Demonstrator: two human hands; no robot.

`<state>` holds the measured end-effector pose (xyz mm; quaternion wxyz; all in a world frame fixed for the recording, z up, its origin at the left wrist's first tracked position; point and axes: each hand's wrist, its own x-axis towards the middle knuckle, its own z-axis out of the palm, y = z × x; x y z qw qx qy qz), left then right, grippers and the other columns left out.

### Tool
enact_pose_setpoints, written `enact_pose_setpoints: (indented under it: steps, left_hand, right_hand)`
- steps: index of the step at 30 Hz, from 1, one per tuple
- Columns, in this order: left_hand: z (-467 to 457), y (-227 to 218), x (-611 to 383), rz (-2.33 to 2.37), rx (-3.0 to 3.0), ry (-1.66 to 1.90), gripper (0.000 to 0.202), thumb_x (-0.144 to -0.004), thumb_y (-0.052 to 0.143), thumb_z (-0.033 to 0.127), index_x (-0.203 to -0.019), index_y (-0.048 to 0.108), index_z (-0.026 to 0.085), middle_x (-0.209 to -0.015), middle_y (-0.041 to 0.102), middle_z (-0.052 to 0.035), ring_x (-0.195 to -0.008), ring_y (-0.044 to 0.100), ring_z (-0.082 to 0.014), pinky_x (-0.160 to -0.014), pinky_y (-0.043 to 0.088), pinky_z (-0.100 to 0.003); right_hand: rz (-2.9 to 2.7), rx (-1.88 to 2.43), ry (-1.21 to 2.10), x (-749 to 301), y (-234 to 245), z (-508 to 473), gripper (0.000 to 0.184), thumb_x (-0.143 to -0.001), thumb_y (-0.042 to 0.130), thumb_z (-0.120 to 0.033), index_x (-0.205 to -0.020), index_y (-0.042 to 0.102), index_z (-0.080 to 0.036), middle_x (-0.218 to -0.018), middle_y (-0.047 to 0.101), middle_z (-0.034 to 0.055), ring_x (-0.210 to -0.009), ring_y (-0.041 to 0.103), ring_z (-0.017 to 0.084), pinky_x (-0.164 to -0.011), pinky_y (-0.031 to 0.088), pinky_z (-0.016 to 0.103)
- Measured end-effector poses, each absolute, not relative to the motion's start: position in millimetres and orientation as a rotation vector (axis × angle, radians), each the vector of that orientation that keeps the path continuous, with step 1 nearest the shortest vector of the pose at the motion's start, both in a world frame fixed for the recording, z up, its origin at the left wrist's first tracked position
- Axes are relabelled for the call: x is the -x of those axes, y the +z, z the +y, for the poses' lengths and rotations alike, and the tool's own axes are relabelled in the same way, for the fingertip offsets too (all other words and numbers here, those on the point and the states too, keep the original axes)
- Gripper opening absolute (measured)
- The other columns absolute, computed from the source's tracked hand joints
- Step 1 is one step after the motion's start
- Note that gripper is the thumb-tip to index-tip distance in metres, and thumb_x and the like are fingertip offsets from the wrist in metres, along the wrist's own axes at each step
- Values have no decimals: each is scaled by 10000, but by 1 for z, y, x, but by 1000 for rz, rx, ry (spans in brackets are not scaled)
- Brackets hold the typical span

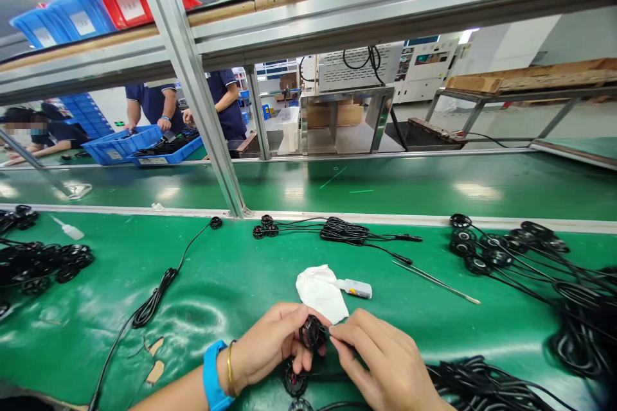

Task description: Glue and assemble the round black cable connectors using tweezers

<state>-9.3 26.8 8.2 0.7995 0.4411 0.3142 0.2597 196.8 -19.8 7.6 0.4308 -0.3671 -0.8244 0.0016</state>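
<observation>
My left hand [272,347], with a blue wristband and a thin bangle, is closed around a small round black part [312,332] on a black cable. My right hand [380,359] meets it from the right, fingertips pinched on the same part. Below the hands lie two more black discs [294,382] of that cable. Just beyond the hands are a white cloth [321,292] and a small white tool [355,288] on the green mat [226,282].
Coiled black cables with round ends lie at centre [344,231], at right [506,250], at left [38,263] and one stretched out [154,298]. A thin metal rod [436,280] lies right of the cloth. A slanted metal post [193,87] rises ahead. Other people work at blue bins [120,144] beyond.
</observation>
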Motion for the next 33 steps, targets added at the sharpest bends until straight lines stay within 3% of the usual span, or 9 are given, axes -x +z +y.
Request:
enact_pose_setpoints:
  steps: [10,14,23,27,33]
  left_hand:
    - [27,9,9,693,-919,562,565,-847,632,607,-961,706,60,-724,669,-97,-453,569,-72,-404,424,-145]
    - [25,13,10,703,-945,621,502,-810,723,534,-1074,713,107,-772,636,-51,-565,612,-85,-501,469,-158]
    - [24,15,12,658,-1032,706,432,-800,775,418,-1149,702,174,-999,638,-72,-790,614,-129,-684,513,-228]
    - [25,14,12,655,-1022,694,418,-807,769,415,-1139,705,171,-1000,636,-71,-774,620,-121,-685,523,-227]
    - [24,12,11,703,-980,631,468,-795,763,479,-1114,713,139,-852,642,-52,-634,626,-98,-615,523,-213]
  right_hand:
    - [-2098,899,-112,-200,18,-21,174,-996,472,-97,-1046,627,-157,-768,585,33,-649,542,151,-590,408,258]
    - [-2027,943,5,-201,13,-21,96,-989,522,-123,-1000,607,-166,-792,584,36,-673,552,156,-618,427,266]
    - [-1960,972,135,-196,14,-22,139,-980,513,-143,-862,567,-193,-731,542,6,-603,524,139,-556,401,253]
    - [-1976,982,52,-194,13,-22,150,-977,517,-125,-848,555,-193,-716,537,5,-597,508,137,-553,375,256]
    - [-2030,971,-213,-192,10,-25,150,-960,537,-92,-842,551,-184,-691,518,8,-598,475,152,-573,335,284]
